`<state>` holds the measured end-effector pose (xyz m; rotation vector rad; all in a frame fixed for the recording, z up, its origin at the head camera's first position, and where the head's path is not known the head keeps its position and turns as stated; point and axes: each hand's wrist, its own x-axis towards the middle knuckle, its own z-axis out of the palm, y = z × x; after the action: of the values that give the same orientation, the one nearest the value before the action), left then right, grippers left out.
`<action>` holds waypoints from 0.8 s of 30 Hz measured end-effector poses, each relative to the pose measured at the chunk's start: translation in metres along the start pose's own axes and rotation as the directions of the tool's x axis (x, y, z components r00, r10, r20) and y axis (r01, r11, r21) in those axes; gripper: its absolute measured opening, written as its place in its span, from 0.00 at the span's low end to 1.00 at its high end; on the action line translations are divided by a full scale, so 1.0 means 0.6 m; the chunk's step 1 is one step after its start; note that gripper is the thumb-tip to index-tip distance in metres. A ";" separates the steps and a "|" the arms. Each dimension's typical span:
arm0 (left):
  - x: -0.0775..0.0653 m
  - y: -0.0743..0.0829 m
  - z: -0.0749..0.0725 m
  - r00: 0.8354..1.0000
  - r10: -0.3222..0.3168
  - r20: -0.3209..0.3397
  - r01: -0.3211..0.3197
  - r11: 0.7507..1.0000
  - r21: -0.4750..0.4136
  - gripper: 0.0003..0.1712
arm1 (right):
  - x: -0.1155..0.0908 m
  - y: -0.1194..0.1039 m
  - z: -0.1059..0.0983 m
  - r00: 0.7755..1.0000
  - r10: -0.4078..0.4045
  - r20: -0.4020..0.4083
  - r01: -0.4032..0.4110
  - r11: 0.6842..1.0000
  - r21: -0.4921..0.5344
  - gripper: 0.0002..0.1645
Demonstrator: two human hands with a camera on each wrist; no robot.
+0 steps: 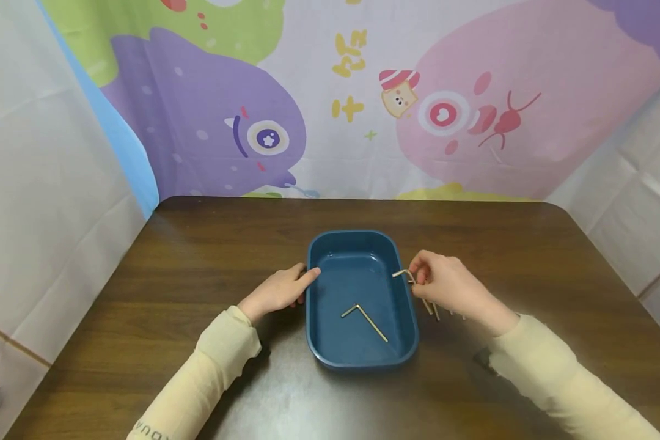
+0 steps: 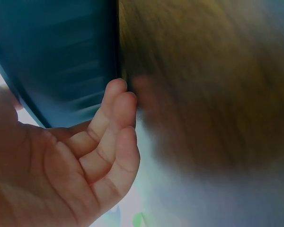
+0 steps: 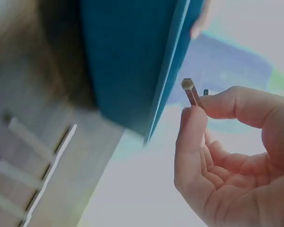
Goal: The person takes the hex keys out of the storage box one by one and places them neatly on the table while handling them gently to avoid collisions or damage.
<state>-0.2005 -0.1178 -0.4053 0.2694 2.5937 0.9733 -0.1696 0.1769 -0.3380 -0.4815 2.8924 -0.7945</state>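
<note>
A blue rectangular tray [image 1: 352, 364] stands on the table, with one L-shaped hex key [image 1: 373, 324] lying inside it. On the tray's left side my left hand [image 1: 279, 289] holds the rim, thumb over the edge and fingers against the outer wall [image 2: 61, 52]. My right hand [image 1: 445, 282] pinches another hex key [image 1: 400, 273] between thumb and forefinger, its short arm reaching over the right rim. Seen from the right wrist, the six-sided end of the held key [image 3: 187, 84] sticks out past the fingertips.
More hex keys [image 1: 428, 307] lie on the wooden table [image 1: 225, 244] right of the tray, partly hidden under the right hand. Several of these loose keys [image 3: 31, 139] show blurred in the right wrist view. A cartoon-print curtain [image 1: 352, 159] hangs behind the table.
</note>
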 end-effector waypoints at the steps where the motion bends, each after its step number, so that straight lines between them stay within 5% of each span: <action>1: 0.000 0.000 0.000 1.000 0.001 0.002 -0.001 1.000 -0.001 0.25 | -0.001 0.011 -0.008 1.000 0.019 0.007 -0.019 1.000 0.024 0.13; 8: 0.002 -0.002 0.000 1.000 0.001 -0.001 -0.001 1.000 0.000 0.25 | -0.011 0.109 -0.046 0.978 0.171 0.119 -0.194 0.956 0.222 0.17; 16: 0.004 0.000 -0.001 1.000 0.011 -0.001 -0.011 1.000 0.014 0.25 | -0.025 0.204 -0.054 0.936 0.321 0.144 -0.348 0.906 0.241 0.19; 24: 0.006 -0.005 0.001 1.000 0.016 0.005 -0.016 1.000 0.019 0.25 | -0.034 0.244 -0.038 0.896 0.413 0.161 -0.442 0.858 0.261 0.17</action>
<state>-0.2040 -0.1186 -0.4084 0.2971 2.6019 0.9521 -0.1948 0.3135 -0.3932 0.1515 2.5722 -1.0519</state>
